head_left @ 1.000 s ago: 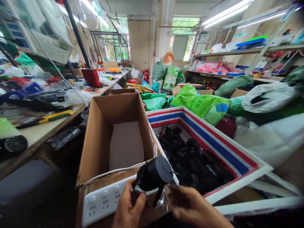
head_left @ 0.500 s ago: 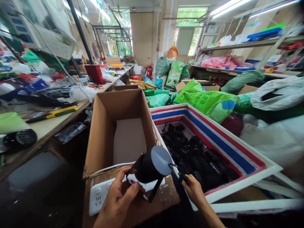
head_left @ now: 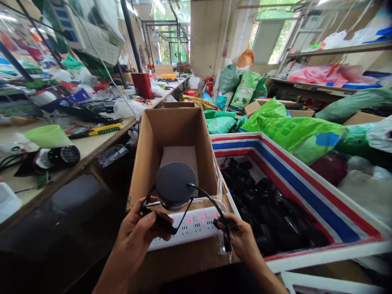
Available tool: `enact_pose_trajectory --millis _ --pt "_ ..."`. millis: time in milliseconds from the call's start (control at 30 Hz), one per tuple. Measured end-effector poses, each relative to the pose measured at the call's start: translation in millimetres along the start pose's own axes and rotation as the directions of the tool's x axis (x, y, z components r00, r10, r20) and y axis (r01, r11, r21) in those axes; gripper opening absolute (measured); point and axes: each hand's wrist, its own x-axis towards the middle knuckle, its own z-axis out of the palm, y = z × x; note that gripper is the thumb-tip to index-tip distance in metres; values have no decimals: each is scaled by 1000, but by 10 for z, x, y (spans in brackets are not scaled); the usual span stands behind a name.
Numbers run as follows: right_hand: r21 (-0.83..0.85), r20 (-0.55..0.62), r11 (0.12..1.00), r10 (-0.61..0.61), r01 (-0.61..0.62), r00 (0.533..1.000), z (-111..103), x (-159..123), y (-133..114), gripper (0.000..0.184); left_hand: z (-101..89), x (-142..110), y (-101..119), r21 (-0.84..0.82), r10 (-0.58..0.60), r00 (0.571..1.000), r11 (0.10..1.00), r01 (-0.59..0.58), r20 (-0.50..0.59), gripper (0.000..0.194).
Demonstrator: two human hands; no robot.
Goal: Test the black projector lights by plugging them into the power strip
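Note:
A black spotlight (head_left: 175, 183) with a round, flat back and a thin bracket is held above a white power strip (head_left: 196, 225). My left hand (head_left: 134, 230) is closed around the bracket's base, on the left side. From the spotlight's back a black power cord (head_left: 211, 199) curves down to my right hand (head_left: 240, 237), whose fingers are closed on its bundled end. Several red lights glow on the strip, which lies across brown cardboard. Just beyond the spotlight stands an open cardboard box (head_left: 139, 163) with a pale sheet inside.
To the right, a white-framed bin (head_left: 309, 179) with striped lining holds a heap of black items (head_left: 269, 208). A cluttered workbench (head_left: 101, 143) runs along the left, bearing another black lamp (head_left: 64, 155) and a yellow-handled tool (head_left: 105, 130). Green bags (head_left: 294, 122) lie behind the bin.
The spotlight has moved left and turned, so its flat back faces me more. My right hand has brought the cord end from the bin's edge to the power strip. The view has shifted left.

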Motion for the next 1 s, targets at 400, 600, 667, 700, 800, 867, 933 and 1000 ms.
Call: enact_pose_trajectory --millis 400,600,667,700,800,867,933,1000 --pt "-244 384 870 -319 428 867 95 161 -111 20 -169 54 -110 -19 34 997 999 -35 -67 34" --pt "-271 312 855 -356 442 881 160 120 127 21 -266 253 -192 -59 90 992 994 -96 -88 32" --pt "-261 284 864 -359 432 889 172 97 196 23 -289 327 -239 -91 108 988 989 -118 -113 34" --pt "-250 275 873 -351 419 895 177 87 219 23 -298 359 -263 -111 112 986 986 -126 -127 37" --pt "-227 264 908 -291 352 920 198 60 232 23 -292 415 -308 -168 109 976 976 -142 -188 45" --pt "-226 221 925 -258 307 940 216 46 205 24 -245 411 -300 -193 102 970 970 -146 -222 49" --pt "-219 191 932 -249 289 949 230 37 173 25 -181 383 -270 -186 104 963 971 -153 -248 52" --pt "-215 201 931 -253 294 946 234 34 159 27 -145 356 -247 -154 119 961 975 -160 -249 54"
